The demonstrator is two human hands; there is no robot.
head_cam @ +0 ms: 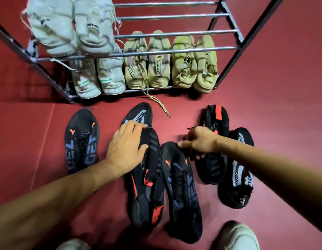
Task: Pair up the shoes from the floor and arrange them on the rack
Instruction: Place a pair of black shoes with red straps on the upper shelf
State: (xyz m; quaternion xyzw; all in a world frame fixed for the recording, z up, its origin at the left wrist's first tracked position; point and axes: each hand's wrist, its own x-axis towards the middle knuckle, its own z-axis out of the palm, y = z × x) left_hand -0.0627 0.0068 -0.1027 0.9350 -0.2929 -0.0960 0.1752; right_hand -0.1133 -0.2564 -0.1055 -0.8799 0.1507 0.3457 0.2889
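Observation:
Several black shoes lie on the red floor. My left hand [127,147] grips the toe of a black shoe with red trim [147,186]. My right hand [198,143] is closed on the middle of its match, a second black and red shoe [215,114], with the thumb touching the toe of a black GEL shoe [181,186] between them. Another GEL shoe [82,141] lies at the left. One black shoe with grey mesh [138,114] sits behind my left hand, another [237,170] at the far right. The metal rack [174,49] stands beyond them.
A white pair [73,27] rests on the rack's upper bars. The lower shelf holds a grey-white pair [98,82], a beige pair [147,69] with a lace trailing onto the floor, and a yellow-green pair [194,65]. My own pale shoes [237,235] show at the bottom edge.

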